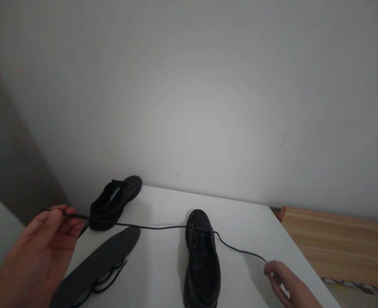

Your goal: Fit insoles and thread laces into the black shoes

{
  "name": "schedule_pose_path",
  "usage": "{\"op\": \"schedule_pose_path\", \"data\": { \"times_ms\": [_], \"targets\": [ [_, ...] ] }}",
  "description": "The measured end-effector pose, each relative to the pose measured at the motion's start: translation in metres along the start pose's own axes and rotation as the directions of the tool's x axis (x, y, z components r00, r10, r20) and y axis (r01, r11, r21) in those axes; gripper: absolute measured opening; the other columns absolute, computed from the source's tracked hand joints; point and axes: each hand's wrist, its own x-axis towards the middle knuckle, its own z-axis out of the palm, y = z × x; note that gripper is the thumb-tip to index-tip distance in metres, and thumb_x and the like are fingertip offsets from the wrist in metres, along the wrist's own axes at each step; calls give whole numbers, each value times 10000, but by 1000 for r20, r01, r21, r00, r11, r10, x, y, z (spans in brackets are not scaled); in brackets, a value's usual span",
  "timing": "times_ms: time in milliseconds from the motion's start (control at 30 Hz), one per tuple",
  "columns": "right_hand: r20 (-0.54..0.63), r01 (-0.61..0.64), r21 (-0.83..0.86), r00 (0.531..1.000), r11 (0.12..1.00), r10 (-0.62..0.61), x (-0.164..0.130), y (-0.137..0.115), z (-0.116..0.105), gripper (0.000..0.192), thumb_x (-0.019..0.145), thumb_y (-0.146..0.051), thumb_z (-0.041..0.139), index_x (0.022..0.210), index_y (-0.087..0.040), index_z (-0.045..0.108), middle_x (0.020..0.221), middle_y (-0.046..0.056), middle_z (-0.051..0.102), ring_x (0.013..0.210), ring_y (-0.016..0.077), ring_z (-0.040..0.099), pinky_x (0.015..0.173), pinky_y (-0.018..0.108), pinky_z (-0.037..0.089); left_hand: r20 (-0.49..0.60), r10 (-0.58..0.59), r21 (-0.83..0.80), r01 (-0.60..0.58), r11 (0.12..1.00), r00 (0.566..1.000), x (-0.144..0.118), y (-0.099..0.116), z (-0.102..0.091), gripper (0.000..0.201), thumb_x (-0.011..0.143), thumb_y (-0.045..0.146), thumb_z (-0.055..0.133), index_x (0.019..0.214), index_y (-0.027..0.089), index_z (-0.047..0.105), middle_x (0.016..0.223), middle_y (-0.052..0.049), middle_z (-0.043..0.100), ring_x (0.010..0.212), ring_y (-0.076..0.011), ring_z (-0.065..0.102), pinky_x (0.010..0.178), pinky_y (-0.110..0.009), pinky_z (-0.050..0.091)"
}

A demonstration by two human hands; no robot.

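We seem to be in a plain room of a home. A bare white wall (189, 85) rises beyond our fingers, behind a white table (240, 218). Ahead of our left fingers lies a black shoe (115, 201), and another shoe (202, 261) lies between our fingertips. Past our right fingers stands pale wooden furniture (336, 244).

Both hands, left (44, 244) and right (283, 280), spread apart, fingertips pinched.

The near shoe (202, 261) heel is cut off by the bottom edge; so is the insole (95, 265) end.
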Motion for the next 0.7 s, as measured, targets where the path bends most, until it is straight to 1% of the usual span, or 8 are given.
{"op": "schedule_pose_path", "data": {
  "times_ms": [67, 133, 167, 233, 367, 433, 533, 700],
  "targets": [
    [-51, -22, 87, 998, 996, 26, 19, -29, -10, 120, 931, -331, 534, 896, -248, 613, 746, 27, 683, 601, 171, 656, 523, 244, 547, 58, -46, -130, 53, 990, 997, -9, 19, 18, 120, 758, 226, 774, 776, 199, 658, 705, 58, 650, 586, -67, 507, 531, -147, 485],
    [-160, 4, 188, 987, 982, 27, 39, -61, -24, 133, 941, -366, 551, 934, -241, 594, 790, 47, 686, 689, 187, 679, 467, 216, 514, 130, -38, -145, 57, 988, 991, -20, 35, 36, 166, 703, 231, 819, 777, 187, 677, 682, 46, 650, 559, -72, 516, 463, -136, 451],
    [-226, 52, 239, 974, 970, 3, 48, -77, -31, 127, 941, -363, 566, 948, -239, 590, 804, 50, 682, 729, 191, 684, 505, 220, 531, 171, -19, -137, 43, 990, 985, -25, 41, 44, 195, 682, 248, 839, 774, 185, 679, 671, 43, 648, 548, -76, 523, 441, -136, 438],
    [-374, 173, 314, 926, 933, -45, 67, -109, -46, 117, 935, -350, 600, 945, -234, 593, 795, 39, 671, 710, 174, 668, 601, 245, 556, 266, 25, -114, 6, 993, 964, -35, 50, 58, 221, 673, 283, 856, 777, 184, 688, 671, 34, 655, 529, -79, 538, 429, -144, 430],
    [-593, 337, 483, 805, 808, 19, 98, -165, -73, 137, 922, -350, 652, 943, -228, 591, 754, 25, 652, 632, 144, 603, 520, 227, 479, 456, 108, -30, -106, 994, 884, -47, 58, 86, 192, 738, 325, 813, 829, 178, 729, 732, -8, 710, 510, -98, 581, 472, -199, 471],
    [-650, 410, 549, 758, 728, 63, 111, -188, -83, 138, 910, -326, 676, 964, -230, 594, 765, 18, 648, 639, 135, 583, 521, 221, 458, 524, 152, -7, -174, 985, 838, -50, 61, 102, 169, 773, 323, 780, 844, 173, 748, 752, -23, 721, 525, -111, 601, 509, -222, 500],
    [-690, 467, 605, 712, 645, 131, 127, -214, -93, 115, 897, -279, 685, 947, -229, 595, 827, 17, 677, 675, 125, 607, 615, 238, 497, 600, 205, -51, -218, 975, 773, -56, 71, 128, 120, 805, 294, 740, 819, 177, 761, 724, -16, 708, 537, -107, 601, 521, -213, 506],
    [-702, 515, 627, 699, 584, 137, 138, -240, -101, 104, 891, -252, 694, 931, -218, 604, 888, 27, 740, 704, 121, 654, 684, 244, 525, 695, 209, -123, -173, 977, 688, -72, 92, 163, 45, 808, 213, 727, 805, 186, 762, 748, -1, 712, 547, -77, 594, 510, -169, 497]
  ]
}}
